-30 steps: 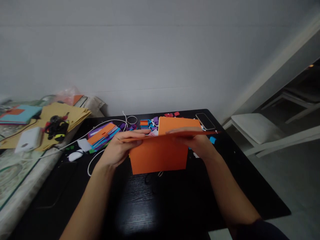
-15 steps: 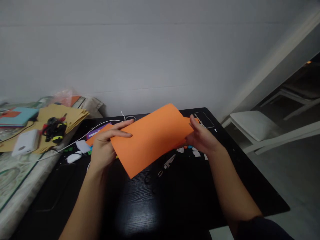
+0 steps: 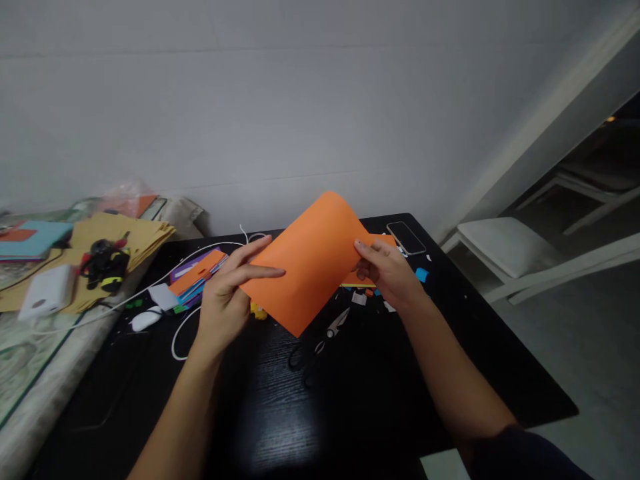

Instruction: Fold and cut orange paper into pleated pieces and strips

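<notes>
An orange paper sheet [image 3: 307, 263] is held up above the black table [image 3: 360, 400], curled over at its top edge and tilted. My left hand [image 3: 227, 293] grips its left edge, thumb and fingers pinched on the paper. My right hand [image 3: 387, 273] grips its right edge with closed fingers. A pair of scissors [image 3: 320, 343] lies on the table just under the sheet. A small yellow piece [image 3: 257, 311] shows below the sheet's left corner.
A stack of coloured sheets [image 3: 197, 277], paper scraps [image 3: 373, 297], a phone [image 3: 406, 237] and white cables [image 3: 180, 333] lie at the table's far side. At left a bench holds brown envelopes [image 3: 125, 233] and a white box [image 3: 47, 291]. A white chair [image 3: 505, 247] stands at right.
The orange sheet went from a flat fold held level to an opened, curled sheet, lifted and tilted. Both hands shifted with it, uncovering the scissors.
</notes>
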A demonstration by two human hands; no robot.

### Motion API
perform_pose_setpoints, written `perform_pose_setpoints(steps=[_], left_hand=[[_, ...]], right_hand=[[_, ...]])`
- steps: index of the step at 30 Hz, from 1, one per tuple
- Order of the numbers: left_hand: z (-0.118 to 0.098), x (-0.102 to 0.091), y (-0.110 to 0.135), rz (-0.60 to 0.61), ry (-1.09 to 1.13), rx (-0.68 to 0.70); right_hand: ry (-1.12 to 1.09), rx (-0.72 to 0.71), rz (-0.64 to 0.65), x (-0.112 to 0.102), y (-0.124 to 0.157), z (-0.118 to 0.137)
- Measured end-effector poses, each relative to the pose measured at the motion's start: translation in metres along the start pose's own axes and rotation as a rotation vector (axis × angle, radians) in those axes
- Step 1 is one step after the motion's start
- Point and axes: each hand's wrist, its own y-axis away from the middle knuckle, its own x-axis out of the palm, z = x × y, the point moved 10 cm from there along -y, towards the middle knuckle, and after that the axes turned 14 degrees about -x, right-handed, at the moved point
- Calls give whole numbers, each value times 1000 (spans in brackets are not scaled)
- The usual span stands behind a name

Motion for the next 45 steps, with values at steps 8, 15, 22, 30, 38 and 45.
perform_pose_setpoints(steps=[8, 15, 22, 30, 38, 45], left_hand=[[7, 19, 18, 631, 193, -147], [21, 28, 5, 225, 303, -268], [34, 41, 12, 126, 355, -461], [36, 34, 17, -21, 337, -518], [48, 35, 20, -26, 422, -595], [50, 35, 24, -61, 408, -648]], right_hand=[[149, -226, -47, -14, -4, 19], [175, -255, 245, 35, 24, 35], [89, -212, 254, 47, 35, 39], [123, -262, 151, 40, 36, 44], [184, -345, 32, 30, 38, 58], [189, -345, 1, 26, 38, 56]])
